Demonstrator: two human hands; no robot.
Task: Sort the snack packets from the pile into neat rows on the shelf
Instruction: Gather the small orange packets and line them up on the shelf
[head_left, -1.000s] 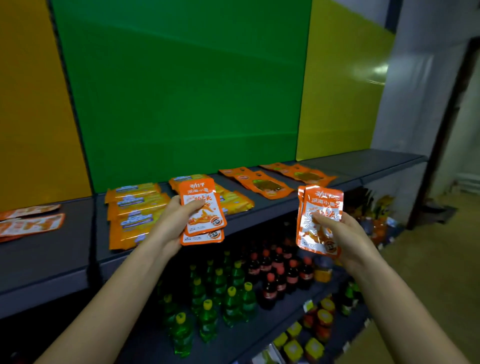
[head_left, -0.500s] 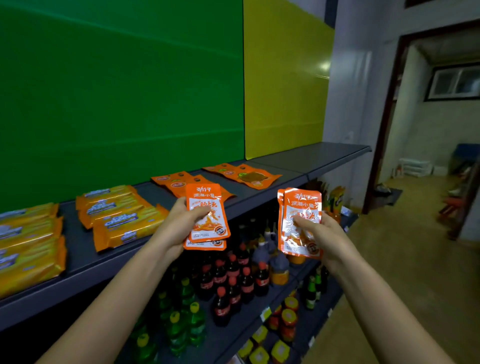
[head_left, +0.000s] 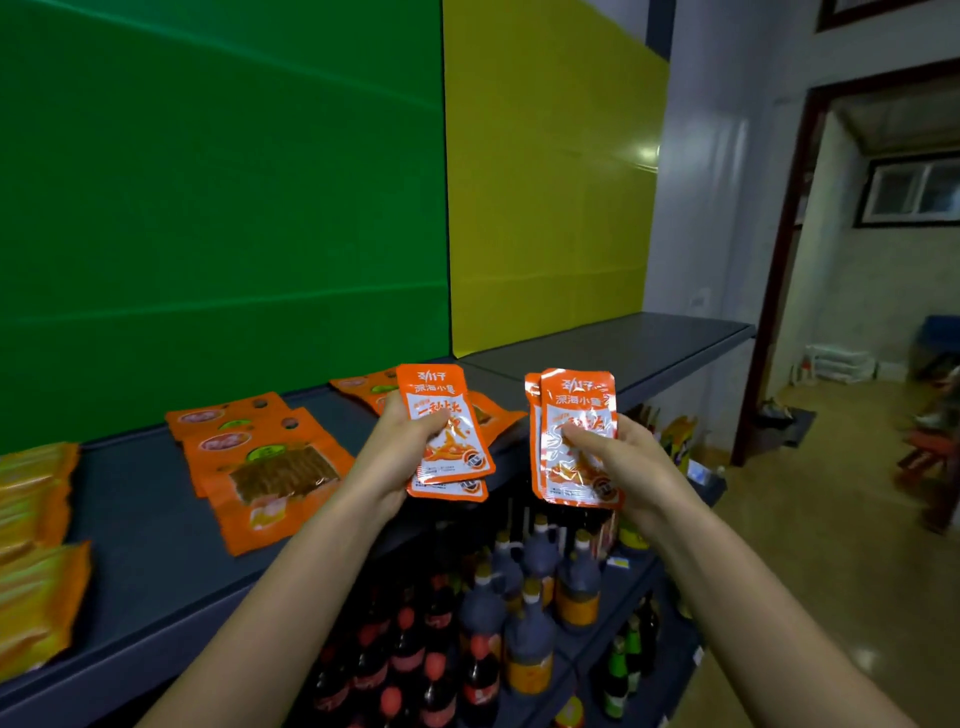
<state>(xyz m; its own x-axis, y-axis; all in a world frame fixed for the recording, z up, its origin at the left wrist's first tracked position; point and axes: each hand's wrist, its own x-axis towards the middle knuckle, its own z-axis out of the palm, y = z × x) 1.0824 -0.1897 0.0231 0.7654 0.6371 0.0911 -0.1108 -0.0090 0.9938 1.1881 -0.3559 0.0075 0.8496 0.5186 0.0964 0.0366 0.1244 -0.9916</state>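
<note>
Left hand (head_left: 395, 457): closed round a pair of orange-and-white packets (head_left: 448, 423), which are overlapped and held over the front edge of the top shelf (head_left: 145, 551).

Right hand (head_left: 618, 462): a second stack (head_left: 575, 410) of like packets is pinched upright, thumb on its face, just beside the first pair but apart from it.

Bottles (head_left: 524, 608): ranged on the lower shelves beneath.

On the top shelf, windowed orange packets (head_left: 270, 462) are laid overlapping at the middle, and yellow packets (head_left: 36, 551) are stacked at the left.

Green panel (head_left: 223, 197) and yellow panel (head_left: 550, 197): set behind.
</note>
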